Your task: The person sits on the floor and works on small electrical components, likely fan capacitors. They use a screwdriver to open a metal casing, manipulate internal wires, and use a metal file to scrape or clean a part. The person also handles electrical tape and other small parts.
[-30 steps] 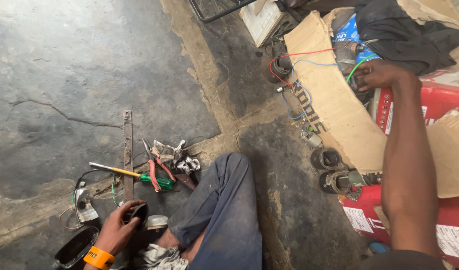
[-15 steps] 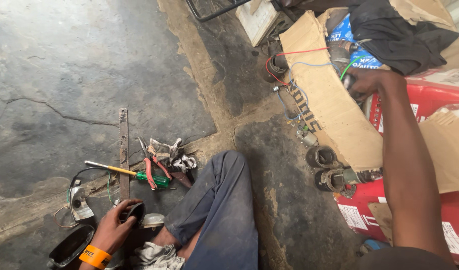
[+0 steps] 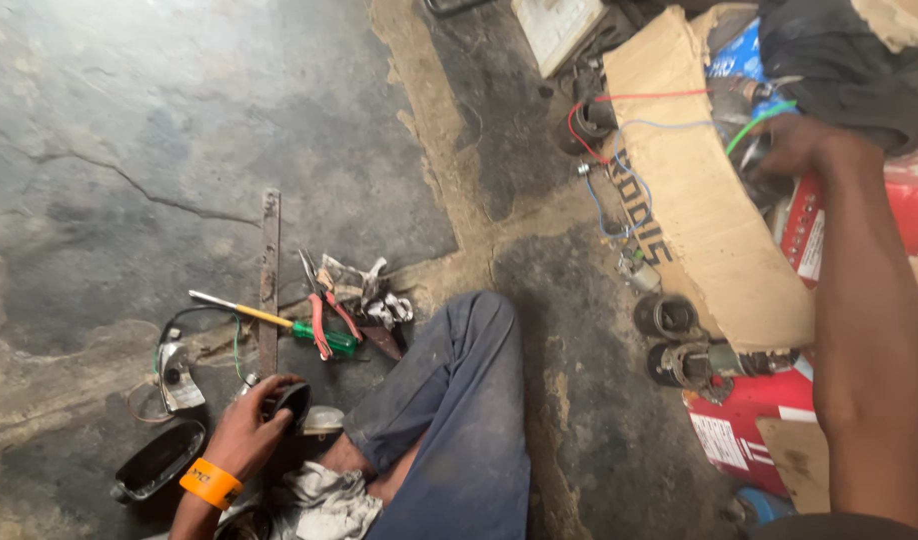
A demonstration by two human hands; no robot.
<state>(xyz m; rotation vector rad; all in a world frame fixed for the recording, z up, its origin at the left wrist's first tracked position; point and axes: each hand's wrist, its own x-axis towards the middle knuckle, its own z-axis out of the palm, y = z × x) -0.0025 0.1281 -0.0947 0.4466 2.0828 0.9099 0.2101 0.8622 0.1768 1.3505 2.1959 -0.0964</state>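
My left hand (image 3: 251, 432), with an orange wristband, is low on the concrete floor and is closed around a small black rounded part (image 3: 291, 400). My right hand (image 3: 797, 142) reaches far into a torn cardboard box (image 3: 694, 210) at the upper right, among coloured wires (image 3: 629, 135) and small parts; its fingers are hidden in the clutter. My bent knee in blue trousers (image 3: 459, 400) lies between the two arms.
A green-handled screwdriver (image 3: 279, 322), red-handled pliers (image 3: 329, 318), a rusty metal bar (image 3: 270, 280) and a black oval cover (image 3: 159, 460) lie near my left hand. Small motors (image 3: 689, 345) sit by the box, with red containers (image 3: 859, 230) behind.
The view has shifted slightly; my right hand has moved a little deeper into the box. My left hand stays on the black part.
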